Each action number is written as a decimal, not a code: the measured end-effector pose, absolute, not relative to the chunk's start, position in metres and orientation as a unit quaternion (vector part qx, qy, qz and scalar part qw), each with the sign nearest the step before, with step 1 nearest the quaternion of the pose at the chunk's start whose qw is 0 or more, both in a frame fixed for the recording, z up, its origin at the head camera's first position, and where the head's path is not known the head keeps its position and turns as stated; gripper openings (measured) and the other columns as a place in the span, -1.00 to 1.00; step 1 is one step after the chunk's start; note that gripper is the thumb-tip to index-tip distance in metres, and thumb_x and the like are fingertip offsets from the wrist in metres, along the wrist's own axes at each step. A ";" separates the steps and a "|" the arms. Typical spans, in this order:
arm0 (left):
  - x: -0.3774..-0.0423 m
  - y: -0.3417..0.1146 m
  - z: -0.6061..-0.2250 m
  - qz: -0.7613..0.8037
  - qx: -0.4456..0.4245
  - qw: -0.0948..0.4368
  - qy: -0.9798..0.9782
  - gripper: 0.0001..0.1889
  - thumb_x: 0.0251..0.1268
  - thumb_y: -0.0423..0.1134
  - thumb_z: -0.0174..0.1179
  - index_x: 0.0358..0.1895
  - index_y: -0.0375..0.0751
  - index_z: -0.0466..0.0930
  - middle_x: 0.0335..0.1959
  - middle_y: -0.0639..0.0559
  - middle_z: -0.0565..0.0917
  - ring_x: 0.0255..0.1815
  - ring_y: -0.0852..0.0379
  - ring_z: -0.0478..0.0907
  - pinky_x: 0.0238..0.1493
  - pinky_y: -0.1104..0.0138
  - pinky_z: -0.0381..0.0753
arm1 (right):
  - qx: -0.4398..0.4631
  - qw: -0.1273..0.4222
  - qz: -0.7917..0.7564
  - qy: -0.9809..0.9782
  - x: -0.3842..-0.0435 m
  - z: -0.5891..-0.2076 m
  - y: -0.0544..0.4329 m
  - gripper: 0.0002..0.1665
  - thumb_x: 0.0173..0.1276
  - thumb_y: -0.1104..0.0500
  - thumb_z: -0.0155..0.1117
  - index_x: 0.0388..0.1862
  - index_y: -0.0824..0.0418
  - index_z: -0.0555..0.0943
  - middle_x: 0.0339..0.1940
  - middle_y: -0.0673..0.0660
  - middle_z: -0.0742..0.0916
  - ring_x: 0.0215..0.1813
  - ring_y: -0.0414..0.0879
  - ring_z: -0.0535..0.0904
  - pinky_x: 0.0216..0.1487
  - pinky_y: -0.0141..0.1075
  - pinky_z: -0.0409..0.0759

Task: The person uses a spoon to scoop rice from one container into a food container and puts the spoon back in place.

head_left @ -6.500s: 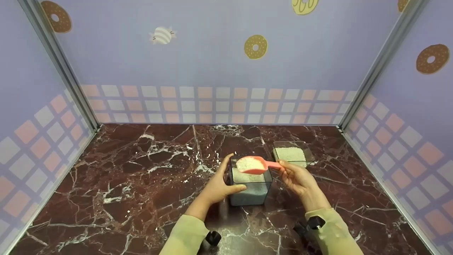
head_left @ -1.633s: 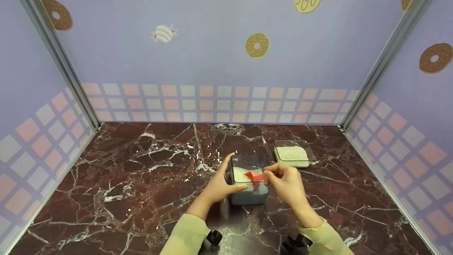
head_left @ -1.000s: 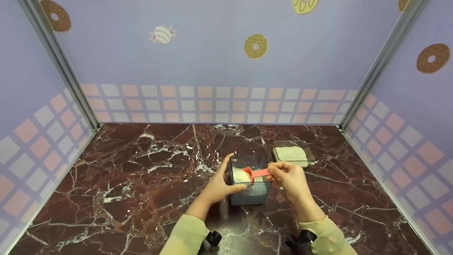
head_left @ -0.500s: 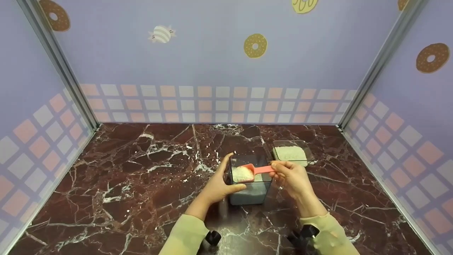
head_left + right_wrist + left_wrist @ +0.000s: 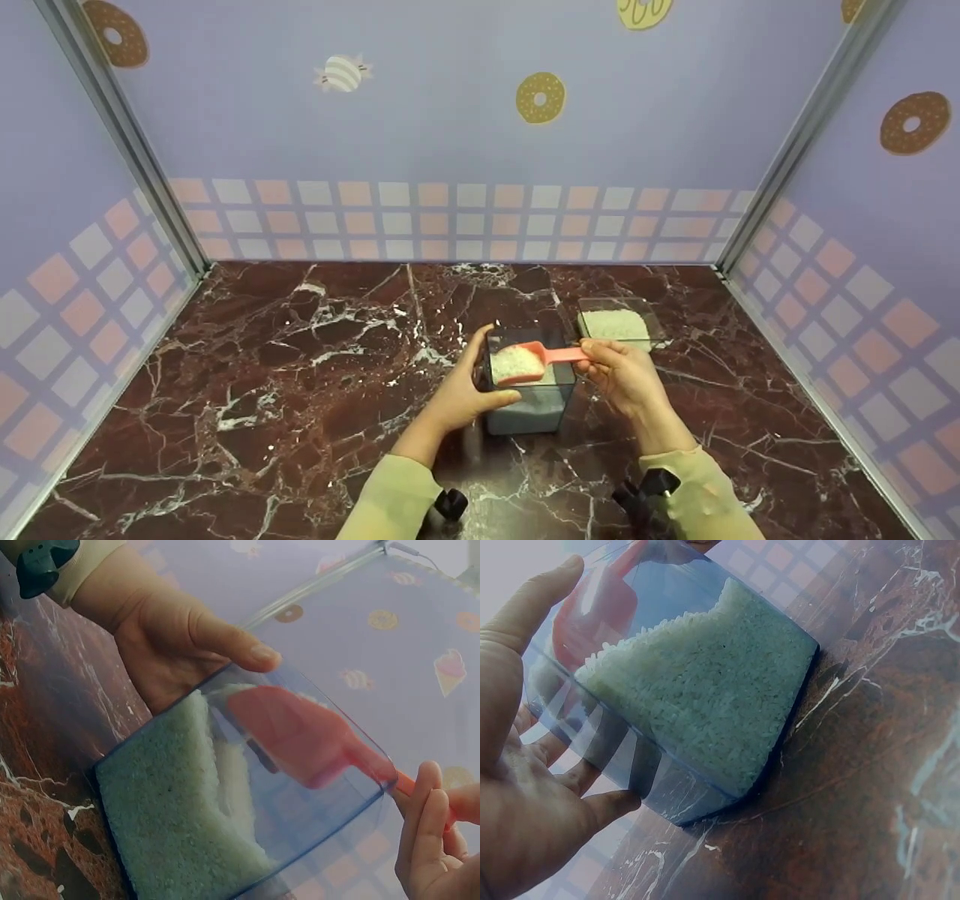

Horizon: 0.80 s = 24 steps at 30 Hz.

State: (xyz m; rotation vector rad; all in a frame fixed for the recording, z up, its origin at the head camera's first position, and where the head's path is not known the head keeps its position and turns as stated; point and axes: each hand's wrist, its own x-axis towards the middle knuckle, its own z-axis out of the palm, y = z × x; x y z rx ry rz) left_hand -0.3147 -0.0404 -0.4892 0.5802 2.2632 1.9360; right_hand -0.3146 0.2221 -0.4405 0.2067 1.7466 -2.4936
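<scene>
My left hand (image 5: 463, 396) grips a clear, blue-tinted square container (image 5: 525, 418) at its left side, the thumb lying along the near face. White rice (image 5: 712, 682) fills its lower part, banked up unevenly. The thumb and fingers of my right hand (image 5: 630, 379) pinch the handle of a pink scoop (image 5: 564, 355). Heaped with rice, the scoop's bowl lies level at the container's mouth. In the right wrist view the scoop (image 5: 300, 735) shows through the clear wall, above the rice, with its handle crossing the rim.
Behind my right hand stands a shallow clear container (image 5: 656, 328) with white rice (image 5: 615, 324) in it. White grains or crumbs are scattered over the dark red marbled tabletop (image 5: 300, 405). Patterned purple panels (image 5: 435, 135) enclose the back and both sides.
The scoop dipped into the container's rice, then came up tilting level and now bears a heap. My right hand rose slightly and moved right; my left hand kept its hold.
</scene>
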 end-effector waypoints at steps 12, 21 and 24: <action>-0.316 -0.042 -0.490 0.615 0.184 0.062 0.764 0.17 0.07 -0.05 0.55 0.68 0.26 -0.09 0.69 -0.19 0.05 0.64 -0.32 0.11 0.54 -0.30 0.19 | 0.069 0.084 -0.831 0.546 -0.324 -0.447 0.235 -0.65 0.55 0.40 0.05 -0.39 0.22 0.69 -0.61 -0.01 0.73 -0.60 -0.34 0.65 -0.54 -0.64 0.55; -0.316 -0.042 -0.490 0.613 0.186 0.064 0.765 0.16 0.08 0.00 0.55 0.67 0.27 -0.08 0.70 -0.19 0.02 0.63 -0.32 0.13 0.54 -0.28 0.21 | 0.073 0.126 -0.857 0.494 -0.327 -0.447 0.241 -0.66 0.58 0.38 0.03 -0.37 0.26 0.68 -0.59 0.04 0.73 -0.61 -0.32 0.65 -0.54 -0.63 0.57; -0.316 -0.042 -0.490 0.614 0.184 0.061 0.765 0.16 0.07 -0.01 0.55 0.67 0.27 -0.07 0.70 -0.19 0.04 0.62 -0.30 0.16 0.54 -0.26 0.22 | 0.074 0.140 -0.864 0.477 -0.327 -0.445 0.243 -0.71 0.57 0.38 0.06 -0.36 0.26 0.65 -0.59 0.05 0.74 -0.61 -0.31 0.64 -0.55 -0.63 0.56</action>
